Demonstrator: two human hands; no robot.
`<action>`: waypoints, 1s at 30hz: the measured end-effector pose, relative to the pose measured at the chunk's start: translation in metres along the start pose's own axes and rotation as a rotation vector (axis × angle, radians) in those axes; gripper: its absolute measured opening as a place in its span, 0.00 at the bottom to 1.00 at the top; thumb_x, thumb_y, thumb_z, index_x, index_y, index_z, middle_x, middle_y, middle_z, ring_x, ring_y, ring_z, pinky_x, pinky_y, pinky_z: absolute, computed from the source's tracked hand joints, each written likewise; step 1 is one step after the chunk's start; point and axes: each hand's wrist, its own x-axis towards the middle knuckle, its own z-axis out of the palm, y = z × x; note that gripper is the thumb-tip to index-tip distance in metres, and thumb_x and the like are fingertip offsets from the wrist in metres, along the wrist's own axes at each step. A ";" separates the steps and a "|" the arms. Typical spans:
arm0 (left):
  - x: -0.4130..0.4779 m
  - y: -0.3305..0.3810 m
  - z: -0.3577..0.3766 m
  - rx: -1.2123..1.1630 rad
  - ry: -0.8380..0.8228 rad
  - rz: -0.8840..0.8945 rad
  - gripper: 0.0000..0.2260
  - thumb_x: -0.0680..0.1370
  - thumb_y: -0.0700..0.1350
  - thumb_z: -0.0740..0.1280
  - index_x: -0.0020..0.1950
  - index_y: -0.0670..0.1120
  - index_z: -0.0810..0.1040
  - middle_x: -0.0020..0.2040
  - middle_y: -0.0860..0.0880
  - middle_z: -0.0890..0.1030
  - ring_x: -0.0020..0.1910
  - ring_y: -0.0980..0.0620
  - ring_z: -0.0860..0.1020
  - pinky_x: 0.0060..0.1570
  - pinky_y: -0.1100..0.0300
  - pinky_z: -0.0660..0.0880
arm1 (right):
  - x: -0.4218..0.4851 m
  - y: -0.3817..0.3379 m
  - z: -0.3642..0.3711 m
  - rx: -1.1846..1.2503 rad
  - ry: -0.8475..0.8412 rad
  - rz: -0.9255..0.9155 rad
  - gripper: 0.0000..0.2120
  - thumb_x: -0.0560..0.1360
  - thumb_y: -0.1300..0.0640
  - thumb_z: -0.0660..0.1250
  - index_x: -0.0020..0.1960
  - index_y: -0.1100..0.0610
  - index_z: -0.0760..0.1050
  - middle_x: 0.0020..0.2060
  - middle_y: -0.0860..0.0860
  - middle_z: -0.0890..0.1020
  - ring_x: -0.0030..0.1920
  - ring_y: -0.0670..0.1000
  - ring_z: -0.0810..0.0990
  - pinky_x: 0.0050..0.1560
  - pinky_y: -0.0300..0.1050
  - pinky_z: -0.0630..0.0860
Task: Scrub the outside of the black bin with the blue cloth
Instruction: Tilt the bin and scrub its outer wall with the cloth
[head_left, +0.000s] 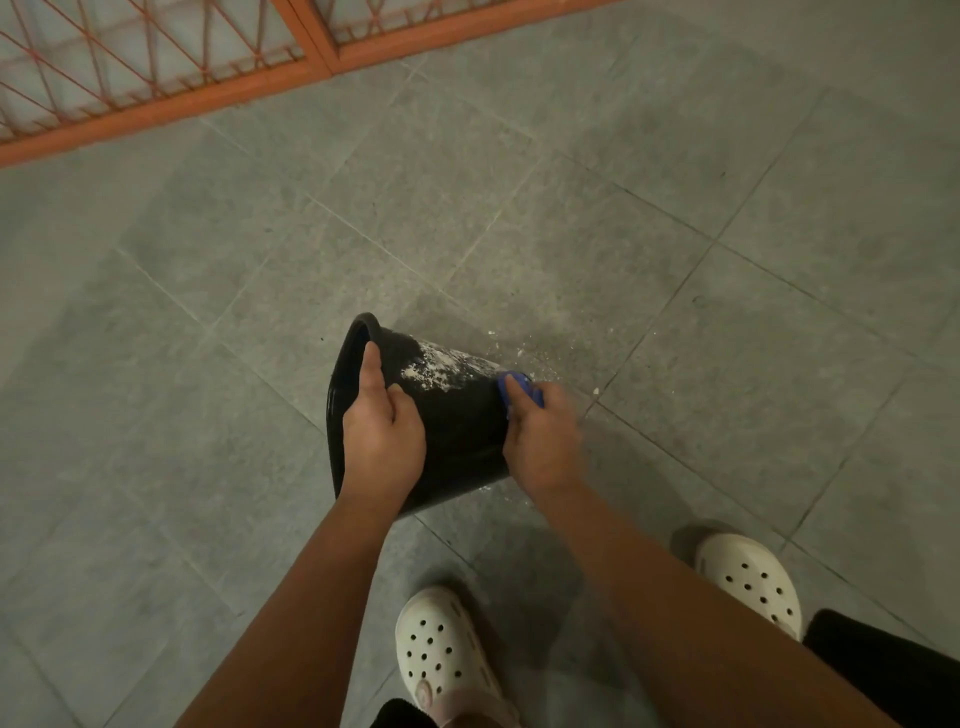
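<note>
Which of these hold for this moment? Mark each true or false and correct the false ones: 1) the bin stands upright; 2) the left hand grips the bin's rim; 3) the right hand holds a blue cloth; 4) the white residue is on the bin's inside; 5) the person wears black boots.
1) False. The black bin is tipped on its side on the tiled floor, with its opening facing left.
2) True. The left hand holds the rim, with fingers over the edge.
3) True. The right hand presses the blue cloth against the bin near its base.
4) False. The white residue is on the outside wall.
5) False. The person wears white clogs.
</note>
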 end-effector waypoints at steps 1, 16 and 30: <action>0.000 0.001 0.000 -0.009 0.001 -0.001 0.23 0.83 0.42 0.53 0.78 0.51 0.54 0.36 0.61 0.66 0.34 0.63 0.69 0.35 0.72 0.67 | 0.004 0.005 0.000 -0.010 -0.038 0.060 0.20 0.77 0.56 0.59 0.69 0.51 0.69 0.50 0.55 0.72 0.49 0.55 0.73 0.48 0.52 0.75; -0.002 0.004 0.003 -0.053 -0.001 -0.003 0.23 0.83 0.40 0.53 0.78 0.49 0.54 0.36 0.61 0.65 0.33 0.63 0.68 0.33 0.80 0.67 | 0.005 0.008 -0.005 -0.031 -0.063 0.198 0.17 0.79 0.57 0.58 0.66 0.56 0.71 0.51 0.58 0.73 0.50 0.57 0.73 0.48 0.44 0.70; 0.002 0.000 -0.005 -0.084 -0.016 -0.024 0.23 0.83 0.41 0.53 0.78 0.50 0.56 0.37 0.62 0.65 0.32 0.75 0.70 0.33 0.83 0.65 | -0.001 0.001 -0.010 -0.071 -0.092 0.106 0.19 0.78 0.57 0.60 0.69 0.52 0.68 0.52 0.55 0.71 0.50 0.53 0.71 0.50 0.48 0.74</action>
